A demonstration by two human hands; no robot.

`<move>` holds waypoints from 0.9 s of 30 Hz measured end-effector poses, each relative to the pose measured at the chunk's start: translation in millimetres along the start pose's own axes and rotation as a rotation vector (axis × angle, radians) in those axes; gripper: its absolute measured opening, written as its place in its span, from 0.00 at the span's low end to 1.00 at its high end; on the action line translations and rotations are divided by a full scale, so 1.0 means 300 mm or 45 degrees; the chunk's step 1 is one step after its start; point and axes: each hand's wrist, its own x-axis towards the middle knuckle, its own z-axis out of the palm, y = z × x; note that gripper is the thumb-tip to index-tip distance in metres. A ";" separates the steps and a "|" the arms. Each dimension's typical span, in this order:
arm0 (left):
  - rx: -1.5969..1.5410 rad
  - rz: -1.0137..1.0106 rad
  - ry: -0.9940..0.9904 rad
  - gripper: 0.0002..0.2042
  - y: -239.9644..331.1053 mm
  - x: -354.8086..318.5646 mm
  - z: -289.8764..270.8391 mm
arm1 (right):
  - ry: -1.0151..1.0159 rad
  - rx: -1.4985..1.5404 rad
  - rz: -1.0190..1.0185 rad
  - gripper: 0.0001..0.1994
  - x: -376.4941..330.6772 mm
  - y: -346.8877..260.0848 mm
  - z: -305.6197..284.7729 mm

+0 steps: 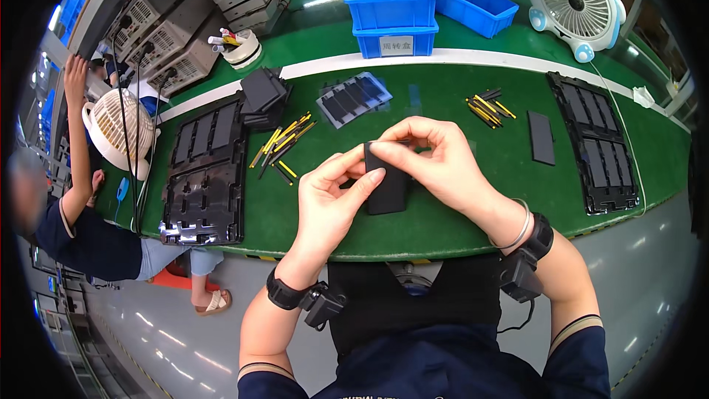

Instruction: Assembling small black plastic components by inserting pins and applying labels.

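Observation:
A flat black rectangular block (pixel 387 193) is held between my two hands above the green table, its long side running away from me. My left hand (pixel 331 196) pinches its left edge, thumb lying on the top face. My right hand (pixel 437 154) is closed at the far end, thumb and forefinger pressed against the top edge. Something thin and dark shows between those right fingers, too small to name. Yellow-and-black strips (pixel 283 142) lie in a loose pile left of my hands. More such strips (pixel 489 108) lie beyond my right hand.
Black moulded trays stand at left (pixel 201 210) and right (pixel 617 193). A stack of black blocks (pixel 264 92), a clear film sheet (pixel 356 98) and a single black block (pixel 540 137) lie nearby. Blue bins (pixel 391 0) and a fan (pixel 577 4) are behind; a co-worker (pixel 100 240) sits left.

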 end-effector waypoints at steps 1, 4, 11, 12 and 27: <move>0.001 -0.003 0.000 0.18 -0.004 -0.003 -0.003 | 0.001 0.002 0.002 0.09 0.001 0.000 0.003; 0.016 0.051 0.029 0.19 -0.012 -0.009 -0.009 | -0.056 -0.150 0.051 0.10 0.013 0.000 0.005; -0.124 -0.127 0.048 0.18 0.000 -0.012 -0.019 | -0.186 0.394 0.561 0.12 0.003 -0.046 -0.051; -0.145 -0.135 0.042 0.19 0.000 -0.013 -0.020 | -0.249 0.328 0.439 0.11 -0.003 -0.018 -0.054; -0.087 -0.107 0.119 0.22 -0.021 -0.022 -0.016 | -0.166 0.361 0.281 0.14 0.011 0.028 -0.043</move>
